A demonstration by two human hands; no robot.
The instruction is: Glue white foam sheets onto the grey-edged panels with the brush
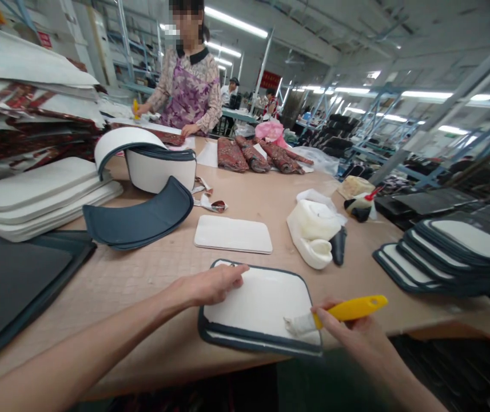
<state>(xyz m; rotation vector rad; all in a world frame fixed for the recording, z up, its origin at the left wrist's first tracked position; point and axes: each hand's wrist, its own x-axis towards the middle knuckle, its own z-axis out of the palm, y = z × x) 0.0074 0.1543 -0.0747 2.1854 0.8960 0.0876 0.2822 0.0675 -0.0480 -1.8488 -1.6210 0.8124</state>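
At the near edge of the tabletop (249, 194), in the head view, a white pad (266, 292) with a dark rim lies between the person's two hands, on top of what looks like at least one more of its kind. The left hand (216, 286) reaches over its far left part, index finger stretched out and the other fingers loosely bent, with nothing visible between them; how firmly it presses cannot be told. The right hand (347, 326) has its fingers clamped on the yellow handle of a brush (358, 309), whose bristles meet the pad's near right part. The step in hand looks to be brushing something over the white face, perhaps out of the tub (313, 220) farther off to the right; whether the bristles are wet does not show. A loose white board (232, 233) lies just beyond the pad, and a stack of dark-rimmed pads (442, 257) sits to the right. The next move seems to call for light, even strokes out to the rim, with the left hand steadying the pad and its fingers clear of the bristles.
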